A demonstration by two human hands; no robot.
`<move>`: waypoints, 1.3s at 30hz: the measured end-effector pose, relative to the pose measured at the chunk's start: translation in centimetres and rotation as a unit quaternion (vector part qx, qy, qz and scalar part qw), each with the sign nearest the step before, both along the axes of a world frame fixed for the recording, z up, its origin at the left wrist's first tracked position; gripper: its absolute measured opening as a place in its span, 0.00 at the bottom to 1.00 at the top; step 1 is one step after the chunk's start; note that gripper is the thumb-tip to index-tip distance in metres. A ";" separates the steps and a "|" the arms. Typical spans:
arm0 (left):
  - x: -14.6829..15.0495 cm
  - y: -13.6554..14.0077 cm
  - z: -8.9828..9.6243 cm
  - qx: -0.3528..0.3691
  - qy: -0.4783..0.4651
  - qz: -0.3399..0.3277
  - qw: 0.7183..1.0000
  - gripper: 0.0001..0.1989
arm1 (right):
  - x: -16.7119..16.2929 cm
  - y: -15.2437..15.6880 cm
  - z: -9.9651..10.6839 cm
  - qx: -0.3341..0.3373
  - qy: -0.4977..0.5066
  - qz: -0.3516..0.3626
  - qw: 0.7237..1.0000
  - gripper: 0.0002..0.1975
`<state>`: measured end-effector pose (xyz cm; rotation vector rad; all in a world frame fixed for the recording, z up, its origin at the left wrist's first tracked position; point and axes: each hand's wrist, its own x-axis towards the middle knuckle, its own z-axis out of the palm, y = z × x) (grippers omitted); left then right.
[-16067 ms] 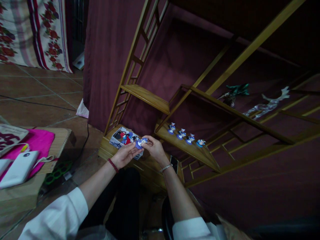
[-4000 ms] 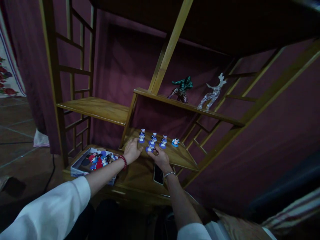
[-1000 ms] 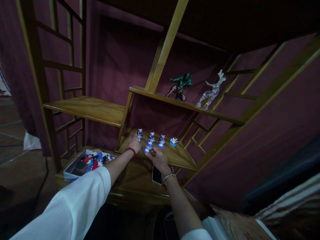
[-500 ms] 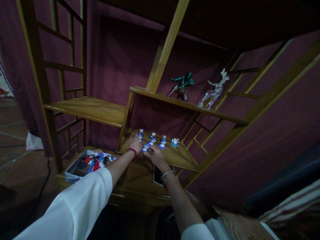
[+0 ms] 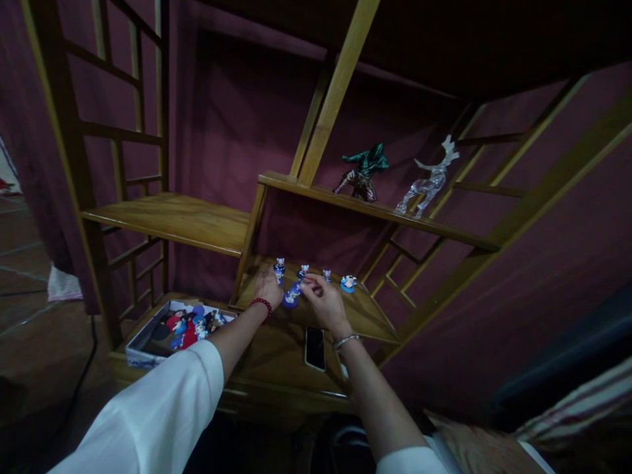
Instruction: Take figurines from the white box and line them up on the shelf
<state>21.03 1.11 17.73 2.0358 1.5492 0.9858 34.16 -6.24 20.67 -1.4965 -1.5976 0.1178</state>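
Note:
Small purple-and-white figurines stand in rows on the low wooden shelf. My left hand, with a red bead bracelet at the wrist, is closed against a purple-based figurine at the left end; its fingertips are partly hidden. My right hand, wearing a silver bangle, pinches at a figurine in the middle of the group. In front of it a purple-based figurine stands free of both hands. Behind are dark-and-white cat-like figurines, and a blue-based figurine is at the right.
An open box of mixed figurines sits at lower left. A phone lies on the surface below the shelf. Above, a green figure and a clear deer stand on the upper ledge. Wooden posts frame the shelves.
My right hand has moved off the front figurine, up and slightly right to the middle one. The phone now shows fully. My left hand stays at the left-end figurine.

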 end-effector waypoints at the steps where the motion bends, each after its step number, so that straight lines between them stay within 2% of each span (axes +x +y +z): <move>1: 0.0 -0.1 0.1 0.001 -0.003 -0.001 1.000 0.29 | 0.2 0.0 0.4 0.000 0.001 0.005 1.000 0.16; 5: -0.2 -0.1 0.1 0.016 -0.006 -0.013 1.000 0.29 | 1.6 0.3 1.2 0.020 0.028 -0.001 0.999 0.16; 8: -0.1 0.0 0.0 0.017 -0.006 -0.013 1.000 0.28 | 3.5 1.0 1.2 0.037 0.054 -0.057 0.996 0.16; 14: -0.1 0.0 0.0 0.014 -0.007 -0.017 1.000 0.28 | 8.1 2.4 0.6 -0.026 0.012 -0.176 0.984 0.12; 18: -0.1 0.0 0.0 0.012 -0.002 -0.016 1.000 0.28 | 9.4 3.0 0.6 -0.071 -0.039 -0.188 0.979 0.12; 23: 0.0 0.0 -0.1 0.009 -0.001 -0.013 1.000 0.28 | 9.4 4.0 1.4 -0.106 -0.093 -0.214 0.967 0.13; 28: 0.1 0.0 -0.1 0.007 0.005 -0.008 1.000 0.28 | 9.9 5.7 2.2 -0.123 -0.131 -0.174 0.968 0.15; 36: 0.2 0.1 -0.2 0.011 0.000 -0.006 1.000 0.28 | 10.0 8.3 3.2 -0.209 -0.203 -0.137 0.947 0.14; 39: 0.2 0.1 -0.2 0.004 0.001 -0.004 1.000 0.28 | 10.0 8.9 3.3 -0.227 -0.198 -0.121 0.946 0.13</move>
